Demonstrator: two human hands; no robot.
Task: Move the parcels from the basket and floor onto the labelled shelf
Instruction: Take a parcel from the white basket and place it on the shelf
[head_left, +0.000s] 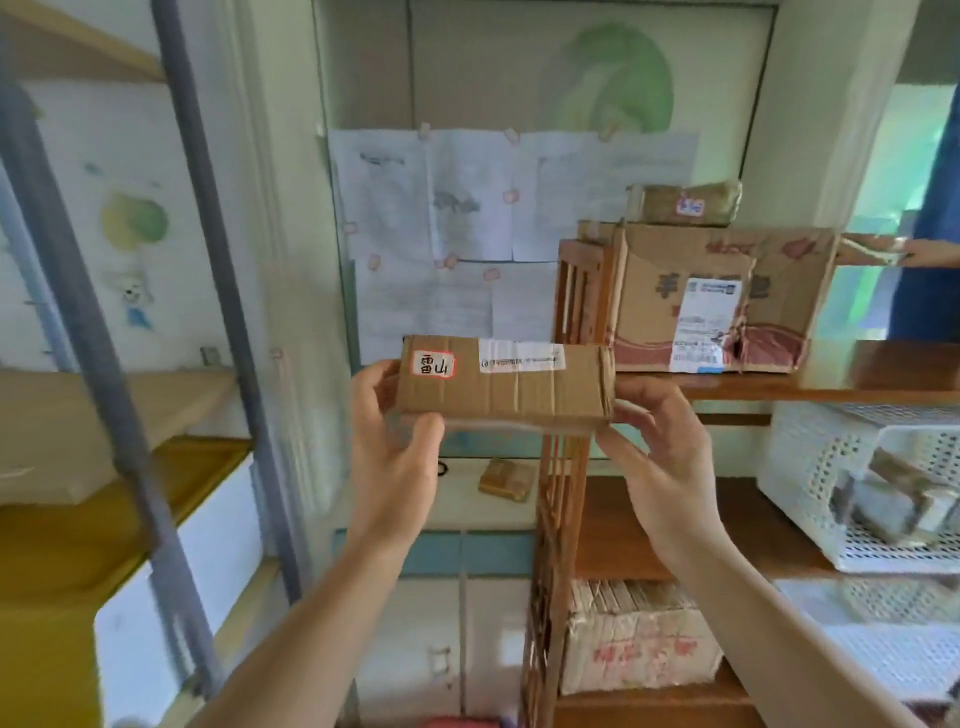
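- The slatted brown wooden shelf (841, 387) fills the 3 o'clock side; its boards look smooth and hard, and its upright rails (558, 499) run down past centre.
- A large, torn, open-fronted cardboard carton (727, 291) with a white shipping label stands on the upper board at 2 o'clock, soft and crumpled at its edges; a small taped parcel (685, 203) lies on top of it.
- A white perforated plastic basket (810, 467) sits on the middle board at 4 o'clock, with grey wrapped parcels inside.
- The flat rectangular brown cardboard parcel (501, 382), with clear tape bands and a red-edged handwritten sticker, is held in the air at centre, just left of the shelf's upright and below the carton's level.
- The left hand (395, 441) holds its left end, thumb under the near edge; the right hand (660, 457) holds its right end. Both are closed on it.
- It looks light and stiff. The tape may be slick, so the short ends on bare cardboard seem the best hold.
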